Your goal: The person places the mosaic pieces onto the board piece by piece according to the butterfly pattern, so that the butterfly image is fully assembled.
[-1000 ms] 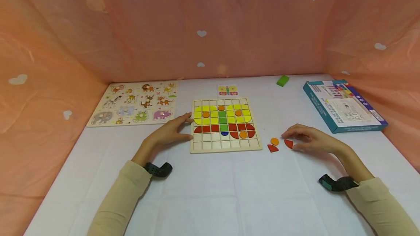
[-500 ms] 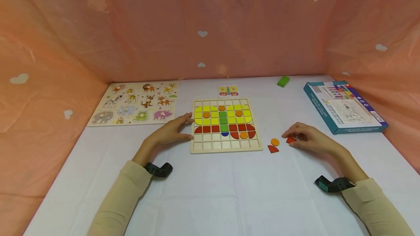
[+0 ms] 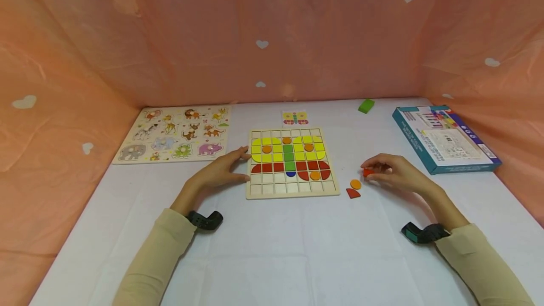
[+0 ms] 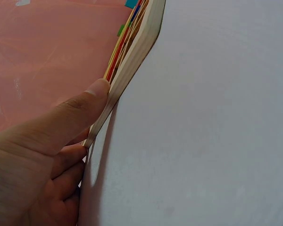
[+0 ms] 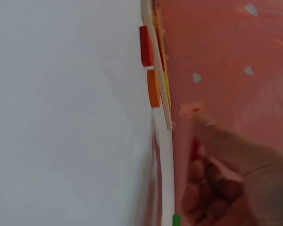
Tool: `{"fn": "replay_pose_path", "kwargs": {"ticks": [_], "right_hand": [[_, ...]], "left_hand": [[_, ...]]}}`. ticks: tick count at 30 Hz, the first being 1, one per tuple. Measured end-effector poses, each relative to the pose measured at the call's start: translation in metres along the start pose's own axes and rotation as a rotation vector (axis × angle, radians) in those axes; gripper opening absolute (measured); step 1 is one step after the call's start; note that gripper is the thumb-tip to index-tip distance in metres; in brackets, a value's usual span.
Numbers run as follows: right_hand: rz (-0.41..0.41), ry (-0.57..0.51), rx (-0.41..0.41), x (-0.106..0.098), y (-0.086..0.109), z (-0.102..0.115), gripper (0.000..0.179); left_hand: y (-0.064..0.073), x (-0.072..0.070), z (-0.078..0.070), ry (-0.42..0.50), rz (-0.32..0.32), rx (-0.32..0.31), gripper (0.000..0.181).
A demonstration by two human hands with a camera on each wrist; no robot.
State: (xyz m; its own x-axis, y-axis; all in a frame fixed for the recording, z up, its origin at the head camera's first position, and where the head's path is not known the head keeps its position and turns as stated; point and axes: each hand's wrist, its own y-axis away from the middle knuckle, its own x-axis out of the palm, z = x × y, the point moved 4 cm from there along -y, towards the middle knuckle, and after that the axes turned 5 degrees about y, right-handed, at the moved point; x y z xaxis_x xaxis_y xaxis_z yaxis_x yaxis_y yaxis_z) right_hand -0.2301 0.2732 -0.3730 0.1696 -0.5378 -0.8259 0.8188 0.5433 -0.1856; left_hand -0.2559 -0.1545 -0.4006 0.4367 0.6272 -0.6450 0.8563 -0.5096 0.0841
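The wooden grid board (image 3: pixel 274 189) lies on the table with yellow, red, green, orange and blue pieces set in its cells. My left hand (image 3: pixel 218 170) rests at the board's left edge; in the left wrist view its thumb (image 4: pixel 96 89) touches the wooden side. My right hand (image 3: pixel 397 171), right of the board, pinches a red quarter-circle piece (image 3: pixel 368 172) between thumb and fingers. It is raised off the table, and the fingers partly hide it. Below it on the cloth lie an orange round piece (image 3: pixel 355 184) and another red quarter-circle piece (image 3: pixel 353 193).
A small pattern card (image 3: pixel 295 117) lies behind the board. An animal puzzle board (image 3: pixel 178 131) is at the back left. A teal-edged game box (image 3: pixel 446 138) stands at the right, and a green block (image 3: pixel 366 106) lies at the back. Pink cloth with hearts (image 3: pixel 272 22) encloses the table.
The right hand has picked up the red quarter-circle piece from the table and moved it slightly left and away from the person. The left hand has stayed at the board's edge.
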Motion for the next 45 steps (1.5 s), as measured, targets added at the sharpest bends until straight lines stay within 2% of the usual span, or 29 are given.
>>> {"fn": "replay_pose_path", "kwargs": {"ticks": [4, 8, 14, 18, 23, 26, 32, 36, 45], "right_hand": [[-0.016, -0.013, -0.068, 0.003, -0.028, 0.026, 0.029], [0.000, -0.042, -0.114, 0.014, -0.062, 0.060, 0.029], [0.076, -0.069, -0.201, 0.048, -0.105, 0.106, 0.029], [0.144, -0.005, -0.259, 0.075, -0.120, 0.122, 0.029], [0.230, 0.051, -0.247, 0.103, -0.127, 0.122, 0.028], [0.240, 0.055, -0.229, 0.110, -0.129, 0.118, 0.026], [0.242, 0.074, -0.201, 0.109, -0.130, 0.119, 0.031], [0.238, 0.100, -0.181, 0.107, -0.131, 0.118, 0.028], [0.225, 0.065, -0.212, 0.108, -0.130, 0.116, 0.021]], "left_hand": [[0.000, -0.001, -0.001, 0.002, 0.002, -0.002, 0.070], [-0.001, -0.002, -0.002, 0.001, -0.002, 0.004, 0.070], [-0.001, -0.001, -0.001, 0.014, 0.002, 0.000, 0.068], [-0.001, 0.002, 0.001, 0.004, 0.003, 0.003, 0.067], [-0.002, 0.003, 0.003, -0.002, 0.001, 0.004, 0.068], [-0.001, 0.002, 0.002, -0.012, -0.001, -0.002, 0.070], [0.000, 0.001, 0.001, -0.021, -0.006, 0.002, 0.070], [0.000, 0.001, 0.001, -0.016, -0.006, 0.003, 0.072], [0.000, -0.001, -0.001, -0.022, -0.007, 0.018, 0.073]]}}
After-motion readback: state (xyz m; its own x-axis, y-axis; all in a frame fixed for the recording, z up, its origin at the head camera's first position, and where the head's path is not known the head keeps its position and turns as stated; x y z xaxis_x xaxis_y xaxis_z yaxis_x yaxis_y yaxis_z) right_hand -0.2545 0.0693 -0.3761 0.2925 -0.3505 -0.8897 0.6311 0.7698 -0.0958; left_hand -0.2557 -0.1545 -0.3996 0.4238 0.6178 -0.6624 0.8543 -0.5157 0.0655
